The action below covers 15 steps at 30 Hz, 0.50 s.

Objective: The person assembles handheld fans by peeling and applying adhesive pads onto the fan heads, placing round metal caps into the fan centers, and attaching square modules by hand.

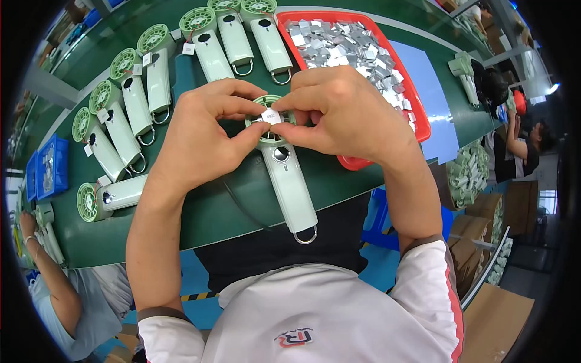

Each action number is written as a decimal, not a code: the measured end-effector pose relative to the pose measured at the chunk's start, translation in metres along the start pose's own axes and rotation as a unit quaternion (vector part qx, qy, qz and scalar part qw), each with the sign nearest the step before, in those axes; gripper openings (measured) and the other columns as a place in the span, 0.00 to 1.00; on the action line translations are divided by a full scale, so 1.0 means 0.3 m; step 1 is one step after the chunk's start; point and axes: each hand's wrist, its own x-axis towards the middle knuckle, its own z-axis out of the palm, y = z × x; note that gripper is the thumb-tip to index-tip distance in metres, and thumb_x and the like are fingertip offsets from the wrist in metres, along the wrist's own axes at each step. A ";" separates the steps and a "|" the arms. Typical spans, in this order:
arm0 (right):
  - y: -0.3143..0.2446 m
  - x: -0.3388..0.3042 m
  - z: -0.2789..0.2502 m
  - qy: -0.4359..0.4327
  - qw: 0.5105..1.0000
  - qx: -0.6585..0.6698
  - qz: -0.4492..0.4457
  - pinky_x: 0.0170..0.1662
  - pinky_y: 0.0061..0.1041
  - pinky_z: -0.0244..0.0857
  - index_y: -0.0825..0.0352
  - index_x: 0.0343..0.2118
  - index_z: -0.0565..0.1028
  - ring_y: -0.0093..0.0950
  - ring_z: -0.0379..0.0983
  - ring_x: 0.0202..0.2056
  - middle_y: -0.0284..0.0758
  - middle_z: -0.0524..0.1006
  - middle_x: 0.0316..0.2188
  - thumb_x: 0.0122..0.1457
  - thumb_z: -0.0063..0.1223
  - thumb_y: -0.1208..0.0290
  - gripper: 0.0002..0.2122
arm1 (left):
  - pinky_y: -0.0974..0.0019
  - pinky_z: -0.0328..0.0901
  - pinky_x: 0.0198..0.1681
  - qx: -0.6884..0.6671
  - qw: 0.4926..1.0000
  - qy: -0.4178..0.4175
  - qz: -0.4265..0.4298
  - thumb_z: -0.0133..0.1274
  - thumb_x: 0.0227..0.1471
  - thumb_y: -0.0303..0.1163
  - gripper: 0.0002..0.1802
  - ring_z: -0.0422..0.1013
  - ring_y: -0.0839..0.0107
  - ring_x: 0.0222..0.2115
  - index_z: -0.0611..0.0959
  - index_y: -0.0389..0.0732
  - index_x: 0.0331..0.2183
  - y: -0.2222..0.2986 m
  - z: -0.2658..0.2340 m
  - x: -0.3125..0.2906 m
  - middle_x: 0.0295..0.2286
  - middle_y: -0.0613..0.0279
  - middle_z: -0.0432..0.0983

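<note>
A pale green handheld fan (pixel 292 184) lies before me, its round head away from me and its metal loop handle at the near end over the table edge. On its open head sits a small white square piece (pixel 270 115). My left hand (pixel 203 133) pinches this piece from the left between thumb and fingers. From the right, the thumb and fingertips of my right hand (pixel 342 112) close on it too. The fingers cover much of the fan head, whose ribbed rim shows between them.
More pale green fans (pixel 158 81) with white tags stand in an arc to the left and beyond. A red tray (pixel 417 91) of silver square pieces is at the right, beside a blue sheet (pixel 437 118). Blue bins (pixel 52 166) sit far left, near a co-worker's arm (pixel 54 272).
</note>
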 end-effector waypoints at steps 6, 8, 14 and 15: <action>-0.034 0.014 -0.001 -0.020 0.997 -0.080 -0.002 0.27 0.33 0.71 0.68 0.34 0.87 0.32 0.79 0.23 0.33 0.77 0.22 0.53 0.76 0.71 0.09 | 0.65 0.80 0.42 0.004 1.000 0.002 -0.006 0.70 0.51 0.26 0.11 0.85 0.63 0.37 0.93 0.36 0.39 -0.005 -0.002 -0.002 0.46 0.53 0.86; -0.040 0.018 -0.003 -0.028 0.991 -0.126 -0.015 0.28 0.35 0.71 0.68 0.35 0.87 0.34 0.79 0.24 0.34 0.77 0.23 0.53 0.75 0.71 0.09 | 0.65 0.80 0.42 0.003 1.000 0.004 -0.004 0.70 0.51 0.26 0.11 0.85 0.63 0.37 0.93 0.36 0.39 -0.002 -0.001 0.003 0.45 0.53 0.86; 0.006 0.011 -0.022 -0.042 0.998 -0.030 -0.021 0.28 0.35 0.71 0.68 0.36 0.88 0.34 0.77 0.23 0.36 0.77 0.22 0.53 0.74 0.75 0.08 | 0.65 0.79 0.40 0.008 1.000 0.001 -0.016 0.70 0.51 0.27 0.11 0.85 0.63 0.36 0.94 0.38 0.39 0.006 -0.003 0.000 0.45 0.54 0.87; 0.010 0.012 -0.022 -0.042 0.998 -0.030 -0.021 0.28 0.35 0.71 0.68 0.36 0.88 0.34 0.77 0.23 0.36 0.77 0.22 0.53 0.74 0.75 0.08 | 0.65 0.79 0.39 0.015 1.000 0.001 -0.009 0.70 0.51 0.27 0.11 0.85 0.63 0.35 0.94 0.37 0.39 0.004 -0.004 -0.001 0.45 0.54 0.86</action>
